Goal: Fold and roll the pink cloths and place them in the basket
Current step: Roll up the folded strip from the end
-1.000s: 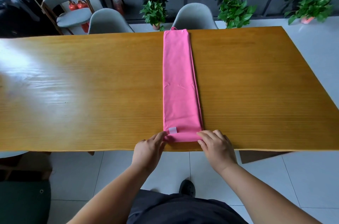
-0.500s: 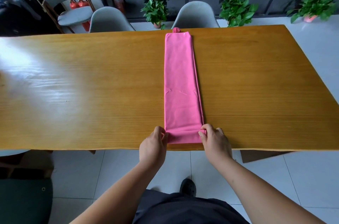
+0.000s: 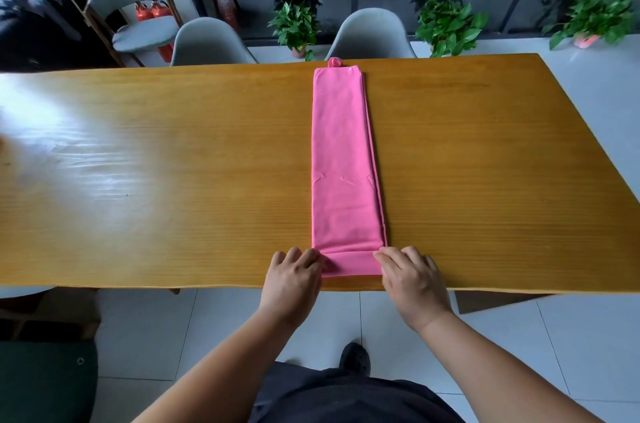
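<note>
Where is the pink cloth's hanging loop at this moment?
In the head view, the hanging loop sits at the far end of the pink cloth, at the far edge of the table, just in front of a grey chair.

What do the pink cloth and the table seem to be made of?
The cloth: likely thin, matte, microfibre-like fabric; it lies flat with soft creases. The table: wood or veneer with a glossy varnish, judging by grain lines and glare.
</note>
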Tool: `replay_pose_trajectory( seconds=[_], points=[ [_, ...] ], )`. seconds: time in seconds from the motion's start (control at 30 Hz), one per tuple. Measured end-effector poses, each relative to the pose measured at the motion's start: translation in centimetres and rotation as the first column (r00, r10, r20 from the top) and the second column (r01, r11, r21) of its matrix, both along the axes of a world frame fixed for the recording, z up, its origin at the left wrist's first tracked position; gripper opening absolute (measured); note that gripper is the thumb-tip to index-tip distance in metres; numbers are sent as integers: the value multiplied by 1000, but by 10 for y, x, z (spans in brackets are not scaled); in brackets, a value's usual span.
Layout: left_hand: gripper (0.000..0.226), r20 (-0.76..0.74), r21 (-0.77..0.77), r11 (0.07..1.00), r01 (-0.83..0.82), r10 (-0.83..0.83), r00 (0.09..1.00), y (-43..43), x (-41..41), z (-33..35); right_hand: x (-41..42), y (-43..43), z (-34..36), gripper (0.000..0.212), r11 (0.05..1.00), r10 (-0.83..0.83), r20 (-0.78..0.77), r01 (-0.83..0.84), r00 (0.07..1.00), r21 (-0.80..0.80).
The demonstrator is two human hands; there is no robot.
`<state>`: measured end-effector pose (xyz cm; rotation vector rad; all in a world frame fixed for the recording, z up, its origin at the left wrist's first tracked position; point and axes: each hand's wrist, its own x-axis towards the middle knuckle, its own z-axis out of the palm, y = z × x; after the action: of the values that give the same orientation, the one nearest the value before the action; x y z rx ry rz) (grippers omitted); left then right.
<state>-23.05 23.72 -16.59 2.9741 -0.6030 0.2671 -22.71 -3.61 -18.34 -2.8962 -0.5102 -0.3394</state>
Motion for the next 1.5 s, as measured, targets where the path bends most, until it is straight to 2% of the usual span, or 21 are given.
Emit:
replay_pose_trajectory(
  seconds=[0.1, 0.23, 0.33, 0.4, 0.5, 0.6, 0.83, 0.9, 1.03, 1.1, 1.17, 1.23, 1.3, 1.43, 1.5],
  points=[
    [35, -74, -13, 1000, -7, 6, 997, 3, -5, -3, 2, 0, 3, 43, 1000, 18, -86, -18, 996, 1],
    [26, -170, -132, 986, -98, 75, 983, 3, 2, -2, 8, 1, 3, 47, 993, -75, -180, 90, 981, 74],
    [34, -207, -213, 962, -171, 127, 970, 3, 0, -2, 7, 0, 6, 40, 978, -108, -213, 142, 971, 152],
    [35, -251, -296, 919, -261, 189, 949, -2, -5, -1, 3, 2, 11, 38, 959, -138, -264, 195, 955, 205],
    [25, -342, -400, 822, -405, 276, 898, -11, -10, 1, 2, 4, 19, 32, 903, -204, -371, 321, 906, 287],
    [12, -407, -448, 764, -465, 289, 867, -14, -7, 4, 5, 4, 23, 28, 876, -232, -462, 390, 856, 283],
    [15, -424, -458, 748, -481, 291, 857, -18, 5, 3, 13, 5, 24, 28, 851, -273, -546, 464, 792, 247],
    [20, -435, -419, 758, -500, 316, 843, -19, 9, 2, 16, 6, 28, 27, 854, -281, -542, 464, 792, 235],
    [28, -432, -240, 822, -517, 387, 815, -19, 18, 5, 21, 8, 33, 26, 886, -279, -492, 419, 825, 199],
    [26, -405, -259, 813, -521, 398, 823, -19, 24, 8, 26, 8, 33, 26, 900, -293, -414, 395, 862, 186],
    [20, -293, -291, 857, -426, 344, 892, -21, 30, 11, 31, 8, 29, 21, 924, -262, -302, 328, 916, 195],
    [17, -157, -186, 952, -244, 216, 964, -23, 35, 9, 31, 9, 22, 18, 971, -175, -189, 202, 966, 130],
    [24, -76, -59, 993, -107, 102, 992, -22, 33, 6, 25, 6, 13, 23, 991, -114, -111, 121, 987, 57],
    [16, -34, -42, 999, -14, 12, 999, -14, 21, 1, 11, -4, 3, 33, 1000, -19, -63, 18, 998, -3],
    [29, -72, -64, 998, -2, -2, 997, -11, 13, -2, 7, -6, 2, 43, 1000, 10, -98, -12, 995, -19]
  ],
)
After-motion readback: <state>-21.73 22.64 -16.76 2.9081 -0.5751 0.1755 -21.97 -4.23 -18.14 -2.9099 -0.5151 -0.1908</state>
